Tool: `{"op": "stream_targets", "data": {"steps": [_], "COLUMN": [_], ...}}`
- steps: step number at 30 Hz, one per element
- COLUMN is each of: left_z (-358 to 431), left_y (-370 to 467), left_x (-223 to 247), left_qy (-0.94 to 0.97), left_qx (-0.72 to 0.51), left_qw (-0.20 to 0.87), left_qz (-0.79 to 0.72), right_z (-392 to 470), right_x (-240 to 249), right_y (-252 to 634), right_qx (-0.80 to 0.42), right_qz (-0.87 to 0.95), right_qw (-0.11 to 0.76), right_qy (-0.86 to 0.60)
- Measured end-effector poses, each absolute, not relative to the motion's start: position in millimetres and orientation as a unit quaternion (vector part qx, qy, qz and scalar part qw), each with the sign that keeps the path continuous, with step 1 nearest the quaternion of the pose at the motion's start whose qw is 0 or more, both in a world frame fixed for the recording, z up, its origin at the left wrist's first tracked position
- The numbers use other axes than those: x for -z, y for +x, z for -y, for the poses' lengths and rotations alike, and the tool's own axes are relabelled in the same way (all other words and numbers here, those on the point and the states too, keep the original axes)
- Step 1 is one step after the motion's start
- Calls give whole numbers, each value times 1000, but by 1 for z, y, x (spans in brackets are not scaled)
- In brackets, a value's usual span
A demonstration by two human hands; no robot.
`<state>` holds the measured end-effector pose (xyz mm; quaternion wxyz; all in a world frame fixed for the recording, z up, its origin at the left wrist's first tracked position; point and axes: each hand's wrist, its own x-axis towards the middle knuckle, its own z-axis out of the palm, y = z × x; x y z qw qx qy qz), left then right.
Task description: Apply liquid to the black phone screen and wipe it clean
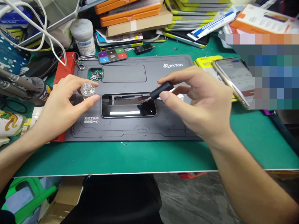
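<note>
A phone [129,105] with a dark, glossy screen lies face up on the grey work mat [130,127], its glass reflecting a bright light strip. Between thumb and fingers, my left hand [64,101] grips a small clear glass bottle [88,90], left of the phone. My right hand [201,96] pinches a black-handled applicator [161,90] with a thin stem. Its stem slants down over the right part of the screen; whether the tip touches the glass I cannot tell. Something white [178,93] shows partly behind my right fingers.
Small metal parts [96,75] lie in a mat recess. Behind the mat stand a white paste jar [83,37], orange cases [130,14] and yellow-grey cases [198,15]. Another phone [233,77] rests at right on a yellow package. Metal flexible tubes [16,82] are at left.
</note>
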<state>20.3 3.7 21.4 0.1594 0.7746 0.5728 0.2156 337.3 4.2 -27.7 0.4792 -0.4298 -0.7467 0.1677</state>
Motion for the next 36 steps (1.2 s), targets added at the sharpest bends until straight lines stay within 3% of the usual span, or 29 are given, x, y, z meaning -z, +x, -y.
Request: {"op": "stream_targets", "data": {"steps": [36], "left_z": [-5], "left_y": [20], "left_x": [-22], "left_qy": [774], "left_qx": [-215], "left_qw": [164], "left_qz": [-572], "right_z": [-4], "right_x": [28], "right_y": [332], "right_qx": [-160], "right_qz": [735], "right_qw": [487], "right_qy": [-443]}}
